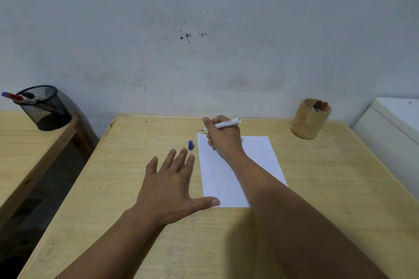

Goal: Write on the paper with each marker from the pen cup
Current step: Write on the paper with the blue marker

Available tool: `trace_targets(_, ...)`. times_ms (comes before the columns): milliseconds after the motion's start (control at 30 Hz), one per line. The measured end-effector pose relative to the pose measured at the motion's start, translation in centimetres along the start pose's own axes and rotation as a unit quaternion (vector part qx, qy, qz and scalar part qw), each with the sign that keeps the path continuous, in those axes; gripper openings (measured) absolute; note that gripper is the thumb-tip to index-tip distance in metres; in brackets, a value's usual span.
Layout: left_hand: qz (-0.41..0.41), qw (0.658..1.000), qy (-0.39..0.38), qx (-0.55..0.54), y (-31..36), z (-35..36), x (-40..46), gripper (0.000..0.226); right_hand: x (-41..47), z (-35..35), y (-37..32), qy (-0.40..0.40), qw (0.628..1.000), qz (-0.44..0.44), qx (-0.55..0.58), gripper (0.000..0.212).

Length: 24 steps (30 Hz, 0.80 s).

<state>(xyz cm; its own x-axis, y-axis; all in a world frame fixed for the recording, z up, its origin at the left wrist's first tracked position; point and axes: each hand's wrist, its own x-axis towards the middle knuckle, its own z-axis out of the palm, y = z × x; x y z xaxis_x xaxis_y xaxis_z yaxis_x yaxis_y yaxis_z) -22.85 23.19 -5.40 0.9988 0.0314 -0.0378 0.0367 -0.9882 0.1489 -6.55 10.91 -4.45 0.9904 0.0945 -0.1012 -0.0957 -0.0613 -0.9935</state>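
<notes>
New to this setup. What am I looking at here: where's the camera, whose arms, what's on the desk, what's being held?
There is no machine: these are a person's two bare arms, filmed by one wide-angle camera on their head, looking forward and down.

The right hand grips a white marker, uncapped, its tip at the far left corner of a blank sheet of paper. The left hand lies flat and open on the wooden desk, thumb touching the sheet's near edge. A blue cap stands just left of the paper.

At the far right stands a wooden pen cup holding two more markers. On a separate table to the left is a black mesh cup with a marker.
</notes>
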Motion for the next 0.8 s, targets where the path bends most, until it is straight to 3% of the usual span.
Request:
trace_targets(167,0.020,1.000,-0.006,-0.009,-0.5,0.1,-0.2,0.137,-0.2,-0.1,0.5,0.006,1.000,-0.002,-0.019,0.021)
trace_targets(300,0.023,1.000,-0.009,-0.009,-0.7,0.2,-0.3,0.136,-0.3,0.1,0.9,0.008,1.000,-0.012,-0.019,0.030)
trace_targets(800,0.025,0.999,-0.021,-0.013,-0.9,0.2,-0.2,0.140,0.6,0.4,1.9,0.006,0.998,-0.030,-0.048,0.024)
